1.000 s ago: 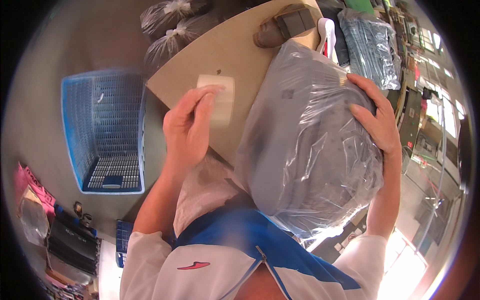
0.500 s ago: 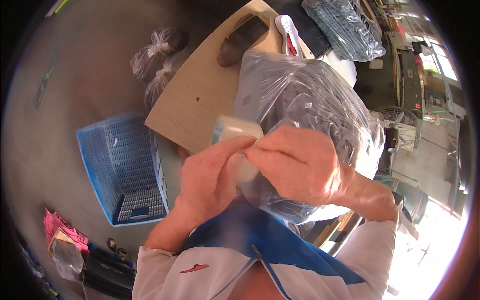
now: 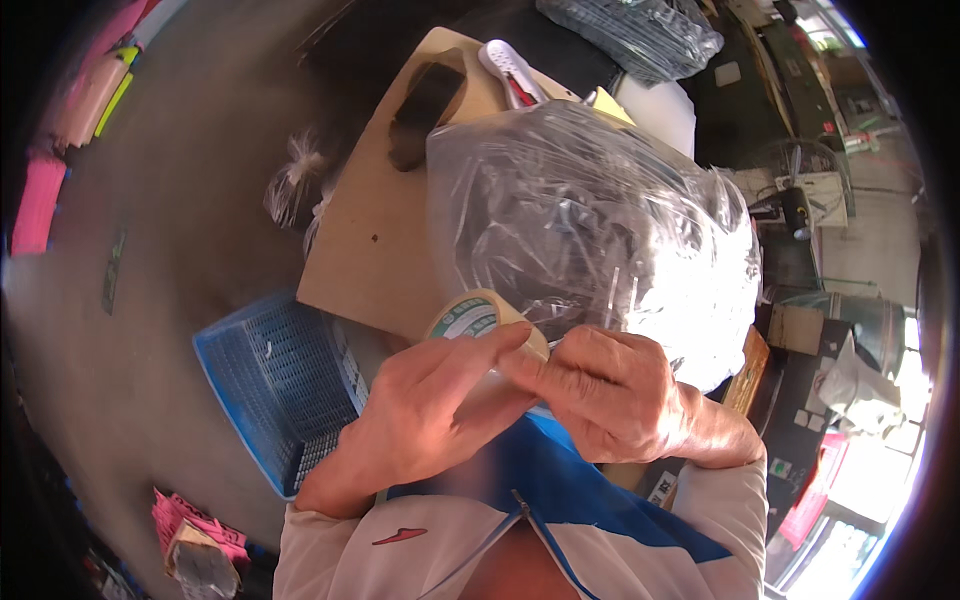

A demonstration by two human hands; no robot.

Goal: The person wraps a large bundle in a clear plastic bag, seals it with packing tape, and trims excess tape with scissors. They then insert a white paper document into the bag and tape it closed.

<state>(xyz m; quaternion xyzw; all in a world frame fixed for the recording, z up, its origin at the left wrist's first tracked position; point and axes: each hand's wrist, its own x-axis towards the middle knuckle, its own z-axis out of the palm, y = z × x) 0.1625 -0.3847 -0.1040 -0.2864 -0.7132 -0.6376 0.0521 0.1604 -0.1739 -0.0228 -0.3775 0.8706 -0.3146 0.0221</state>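
Note:
A wide roll of tape point(image 3: 482, 306), cream-coloured with a green and white label inside its core, is held close in front of my chest. My left hand point(image 3: 425, 400) wraps round the roll, its thumb lying along the top. The closed fingers of my right hand point(image 3: 605, 390) pinch at the roll's near right edge, where the thumbs and fingertips of both hands meet. Whether they hold the tape's loose end is too small to tell. Just beyond my hands lies a large clear plastic bag point(image 3: 590, 220), filled with dark things, on a brown board tabletop point(image 3: 365, 250).
A dark tape dispenser or similar brown-black object point(image 3: 425, 112) and a white shoe sole point(image 3: 510, 72) lie at the table's far end. To the left, a blue plastic basket point(image 3: 285, 370) stands on the floor. A fan point(image 3: 797, 205) stands at the right.
The tape roll has turned so its core and label show more, and both hands have come slightly lower in the view. My head has shifted, moving the whole scene.

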